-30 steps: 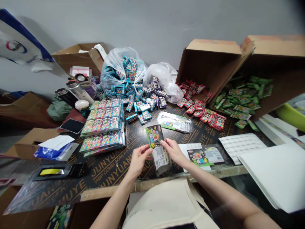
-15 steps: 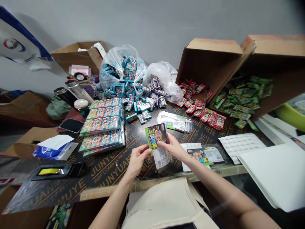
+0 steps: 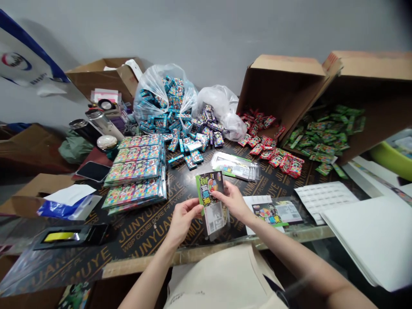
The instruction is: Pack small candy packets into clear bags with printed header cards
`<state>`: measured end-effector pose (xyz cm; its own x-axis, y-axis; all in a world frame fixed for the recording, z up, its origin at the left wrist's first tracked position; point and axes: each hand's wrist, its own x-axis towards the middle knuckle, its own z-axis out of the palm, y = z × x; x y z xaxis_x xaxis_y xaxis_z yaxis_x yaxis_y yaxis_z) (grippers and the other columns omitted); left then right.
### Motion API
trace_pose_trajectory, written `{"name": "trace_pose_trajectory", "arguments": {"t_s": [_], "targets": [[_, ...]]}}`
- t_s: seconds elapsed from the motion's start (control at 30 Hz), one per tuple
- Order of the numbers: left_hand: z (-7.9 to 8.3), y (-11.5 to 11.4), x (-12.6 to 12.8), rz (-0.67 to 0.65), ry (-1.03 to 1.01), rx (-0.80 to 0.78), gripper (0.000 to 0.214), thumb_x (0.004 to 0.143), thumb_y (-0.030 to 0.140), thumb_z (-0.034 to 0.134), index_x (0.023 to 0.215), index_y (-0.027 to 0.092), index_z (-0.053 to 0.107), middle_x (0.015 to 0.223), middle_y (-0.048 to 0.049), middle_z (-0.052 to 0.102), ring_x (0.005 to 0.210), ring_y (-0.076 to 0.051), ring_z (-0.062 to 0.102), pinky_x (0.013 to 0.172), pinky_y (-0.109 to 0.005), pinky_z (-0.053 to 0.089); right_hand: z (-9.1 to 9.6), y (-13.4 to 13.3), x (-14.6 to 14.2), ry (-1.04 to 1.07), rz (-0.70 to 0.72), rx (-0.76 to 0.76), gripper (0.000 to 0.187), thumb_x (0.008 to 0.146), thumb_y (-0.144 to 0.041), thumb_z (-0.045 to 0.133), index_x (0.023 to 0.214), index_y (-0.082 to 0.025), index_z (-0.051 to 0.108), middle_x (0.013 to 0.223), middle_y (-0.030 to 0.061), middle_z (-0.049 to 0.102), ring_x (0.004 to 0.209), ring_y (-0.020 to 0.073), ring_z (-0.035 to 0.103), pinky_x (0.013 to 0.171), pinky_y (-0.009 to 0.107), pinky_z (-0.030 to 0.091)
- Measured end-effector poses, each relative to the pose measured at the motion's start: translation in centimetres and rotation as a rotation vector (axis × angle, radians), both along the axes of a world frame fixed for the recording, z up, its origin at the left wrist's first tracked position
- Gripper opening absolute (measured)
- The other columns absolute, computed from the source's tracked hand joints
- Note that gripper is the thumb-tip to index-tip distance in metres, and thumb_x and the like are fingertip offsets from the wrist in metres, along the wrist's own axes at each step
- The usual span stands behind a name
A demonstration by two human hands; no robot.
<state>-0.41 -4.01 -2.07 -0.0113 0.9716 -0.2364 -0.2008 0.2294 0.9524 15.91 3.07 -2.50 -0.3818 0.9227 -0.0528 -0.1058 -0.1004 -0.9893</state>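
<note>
Between both hands, over the front of the table, is a printed candy packet point(image 3: 207, 186) with a black and green top and a clear, pale lower part. My left hand point(image 3: 183, 219) pinches its left edge between thumb and fingers. On the other side, my right hand point(image 3: 236, 202) grips the right edge, its thumb lying across the printed face. Just behind lies a small stack of similar clear packets point(image 3: 234, 166). Another printed packet point(image 3: 273, 213) lies on white paper to the right of my right forearm. Whether the held packet contains anything is hidden.
Blue candy boxes point(image 3: 161, 122) spill from a clear bag, beside purple boxes point(image 3: 214, 128). Red packs point(image 3: 277, 156) and green packs point(image 3: 328, 133) spread from tipped cartons. Stacked filled packs point(image 3: 137, 159), a phone point(image 3: 93, 171) and a tape dispenser point(image 3: 72, 237) occupy the left.
The view has shifted slightly, so the table items sit a little further left. Both hands keep their hold on the packet, with almost no movement.
</note>
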Motion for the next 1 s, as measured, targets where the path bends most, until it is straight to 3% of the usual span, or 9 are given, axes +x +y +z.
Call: {"name": "trace_pose_trajectory", "arguments": {"t_s": [0.23,0.4,0.5,0.6,0.7,0.8,0.87,1.0], "targets": [[0.6,0.2,0.1,0.003,0.012,-0.010,0.033,0.071,0.028,0.066,0.101,0.014,0.065,0.088,-0.0068,0.069,0.072,-0.014,0.062,0.062,-0.021,0.049,0.4,-0.3,-0.9,0.127,-0.024,-0.089,0.024,0.076,-0.040,0.060,0.082,-0.016,0.059,0.077,0.0007,0.063,0.067,0.0129,0.055,0.066,0.025,0.044],[-0.1,-0.1,-0.1,0.073,0.007,-0.053,0.031,0.068,0.029,0.068,0.094,0.013,0.066,0.081,-0.0065,0.069,0.069,-0.014,0.061,0.060,-0.021,0.049,-0.5,0.5,-0.3,-0.182,-0.027,0.102,0.038,0.080,-0.049,0.050,0.062,-0.015,0.054,0.058,-0.0020,0.053,0.056,0.0107,0.044,0.055,0.022,0.036],[-0.5,0.0,-0.6,0.129,0.012,-0.070,0.031,0.064,0.028,0.071,0.089,0.012,0.066,0.074,-0.0044,0.068,0.064,-0.013,0.061,0.059,-0.021,0.049,-0.2,0.8,0.1,-0.273,0.088,0.131,0.042,0.079,-0.052,0.049,0.062,-0.015,0.056,0.059,-0.0014,0.053,0.057,0.0111,0.044,0.054,0.022,0.036],[-0.6,0.2,-1.1,0.219,0.046,-0.070,0.030,0.058,0.027,0.075,0.081,0.010,0.065,0.067,-0.0025,0.066,0.056,-0.011,0.058,0.055,-0.020,0.046,0.1,0.7,0.2,-0.124,0.230,-0.087,0.042,0.078,-0.055,0.047,0.080,-0.015,0.061,0.069,0.0004,0.060,0.058,0.0118,0.051,0.050,0.021,0.039],[-0.5,0.5,-1.6,0.275,0.038,-0.070,0.032,0.056,0.027,0.076,0.081,0.010,0.064,0.068,-0.0025,0.065,0.056,-0.010,0.057,0.055,-0.020,0.046,-0.4,0.3,0.3,-0.014,0.359,-0.208,0.038,0.070,-0.045,0.063,0.096,-0.018,0.058,0.077,0.0007,0.064,0.063,0.0130,0.058,0.049,0.020,0.044],[-0.7,0.8,-1.7,0.352,0.056,-0.016,0.032,0.058,0.028,0.075,0.082,0.011,0.064,0.068,-0.0018,0.065,0.058,-0.010,0.057,0.055,-0.019,0.046,-1.6,-0.2,0.6,-0.032,0.480,-0.209,0.040,0.060,-0.032,0.073,0.093,-0.016,0.058,0.071,-0.0004,0.064,0.058,0.0126,0.059,0.048,0.021,0.047],[-1.1,0.8,-1.6,0.330,0.054,0.009,0.037,0.057,0.026,0.075,0.089,0.012,0.063,0.075,-0.0026,0.067,0.062,-0.011,0.059,0.055,-0.020,0.047,-2.4,-0.2,0.8,-0.076,0.418,-0.174,0.031,0.060,-0.030,0.072,0.083,-0.014,0.060,0.062,-0.0017,0.062,0.049,0.0105,0.056,0.045,0.020,0.046],[-2.2,0.3,-0.9,0.083,0.043,-0.003,0.042,0.058,0.025,0.075,0.096,0.012,0.062,0.083,-0.0055,0.068,0.067,-0.016,0.062,0.058,-0.024,0.049,-2.9,0.6,1.1,-0.113,0.340,-0.098,0.030,0.062,-0.029,0.071,0.085,-0.013,0.060,0.062,-0.0011,0.063,0.049,0.0111,0.056,0.045,0.021,0.046]]}}
